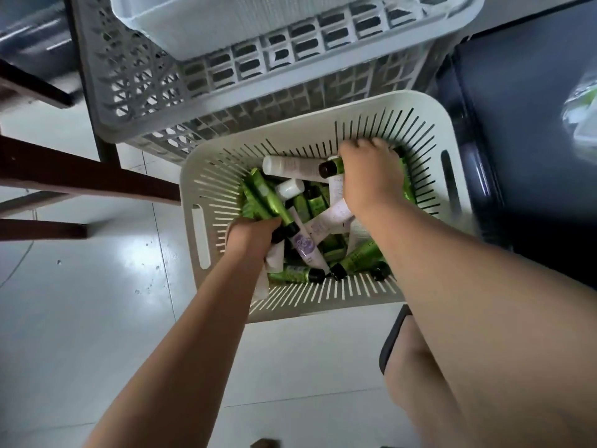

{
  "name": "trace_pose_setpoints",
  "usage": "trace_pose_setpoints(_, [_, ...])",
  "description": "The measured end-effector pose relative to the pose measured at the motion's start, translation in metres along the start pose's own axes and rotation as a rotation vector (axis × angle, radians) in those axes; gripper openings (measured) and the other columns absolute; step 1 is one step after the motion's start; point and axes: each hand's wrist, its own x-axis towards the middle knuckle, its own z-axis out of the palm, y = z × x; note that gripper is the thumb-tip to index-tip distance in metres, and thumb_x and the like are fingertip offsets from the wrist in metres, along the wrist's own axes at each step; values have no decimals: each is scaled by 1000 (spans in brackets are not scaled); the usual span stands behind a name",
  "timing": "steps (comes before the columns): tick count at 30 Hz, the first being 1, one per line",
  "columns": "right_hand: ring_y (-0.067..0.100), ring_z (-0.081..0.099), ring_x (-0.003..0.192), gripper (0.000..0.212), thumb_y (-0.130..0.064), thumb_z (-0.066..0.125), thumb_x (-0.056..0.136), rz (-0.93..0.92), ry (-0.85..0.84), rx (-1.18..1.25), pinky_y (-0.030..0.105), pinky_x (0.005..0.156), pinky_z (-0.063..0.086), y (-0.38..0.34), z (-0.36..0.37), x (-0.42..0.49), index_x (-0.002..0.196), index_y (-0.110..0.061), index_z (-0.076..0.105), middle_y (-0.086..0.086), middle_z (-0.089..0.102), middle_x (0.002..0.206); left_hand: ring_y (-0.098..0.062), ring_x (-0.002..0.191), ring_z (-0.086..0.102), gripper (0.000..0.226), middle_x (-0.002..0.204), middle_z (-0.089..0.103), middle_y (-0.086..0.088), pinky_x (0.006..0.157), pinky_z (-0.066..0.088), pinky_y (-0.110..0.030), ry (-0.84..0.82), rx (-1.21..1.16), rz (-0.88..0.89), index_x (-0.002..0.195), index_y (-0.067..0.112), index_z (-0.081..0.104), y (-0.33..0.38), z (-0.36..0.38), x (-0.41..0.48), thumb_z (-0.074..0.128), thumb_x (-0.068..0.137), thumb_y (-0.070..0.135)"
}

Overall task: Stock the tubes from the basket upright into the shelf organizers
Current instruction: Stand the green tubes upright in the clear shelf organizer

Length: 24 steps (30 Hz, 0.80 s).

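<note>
Left hand (pixel 255 229): fingers curled round a bunch of green tubes (pixel 263 198), caps toward the wrist, crimped ends slanting up and away. Right hand (pixel 371 176): at the far wall, gripping one tube (pixel 334 165) whose long axis runs crosswise, dark cap pointing left. Both hands are inside the basket (pixel 200 189), which sits on the floor (pixel 97 286). The loose tubes (pixel 358 257) lie flat in a heap beneath and between the hands, green and white, axes every way, none upright. Beyond the basket, past the right hand: a grey crate (pixel 226 101) with a white bin (pixel 210 30) above it. Cannot tell whether that bin is an organizer. Judgement: each held tube must be lifted out and turned on end; the right hand is nearer the far side.
</note>
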Motion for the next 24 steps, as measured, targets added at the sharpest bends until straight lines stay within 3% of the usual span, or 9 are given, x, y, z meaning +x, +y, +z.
trace_pose_setpoints(2, [27,63,102,33,-13,69,88,7,67,141,36,80,50,4,0,-5,119,-18,61,5,70,109,-16,42,52,24,54,63,-6,51,39,-22,-20,-72,-28,75,10,68,0,-2,0,81,80,29])
trace_pose_setpoints(5, [21,66,98,32,-23,71,91,212,115,580,32,77,56,-1,-6,-16,122,-26,63,0,70,112,-23,66,65,17,70,72,-18,70,51,-34,-31,-189,-7,93,-3,71,-7,-10,-3,79,83,9])
trace_pose_setpoints(8, [15,65,94,23,-25,70,92,424,274,871,23,75,47,-17,-22,-30,115,-20,69,-2,72,107,-23,56,58,17,65,61,-14,55,51,-28,-42,-224,51,105,-2,61,-7,-17,-18,66,89,-4])
trace_pose_setpoints(10, [14,66,88,15,-26,69,93,516,331,963,21,67,44,-28,-37,-39,105,-17,70,-3,73,98,-18,53,50,10,66,55,-8,47,44,-25,-50,-249,138,102,3,58,-7,-22,-35,59,93,-1])
trace_pose_setpoints(13, [12,66,79,10,-27,71,92,589,300,1150,23,61,42,-33,-61,-51,92,-17,68,-4,71,89,-19,68,50,13,80,56,-8,60,42,-32,-83,-406,252,108,8,58,-4,-28,-62,50,100,12])
trace_pose_setpoints(15, [11,69,84,10,-26,73,91,591,258,1256,25,62,48,-32,-81,-59,97,-20,68,-5,73,94,-21,75,56,14,92,63,-13,65,44,-33,-121,-497,301,111,11,59,2,-32,-80,51,102,16])
trace_pose_setpoints(18, [3,70,86,27,-21,73,91,555,226,1328,27,71,59,-29,-113,-73,117,-26,67,-10,73,99,-24,83,66,13,104,71,-17,71,50,-37,-172,-543,399,109,13,62,13,-39,-106,58,100,20])
trace_pose_setpoints(21, [15,72,93,71,-10,75,87,576,181,1545,37,73,64,-27,-143,-89,145,-39,46,1,66,114,-29,92,67,15,105,73,-20,83,51,-45,-268,-637,480,110,8,63,27,-46,-137,60,100,18])
trace_pose_setpoints(24, [27,70,102,61,-5,74,83,550,229,1686,40,73,63,-25,-174,-109,128,-42,57,11,60,124,-30,94,69,11,101,72,-20,92,54,-53,-387,-725,499,104,5,62,38,-54,-167,60,100,15])
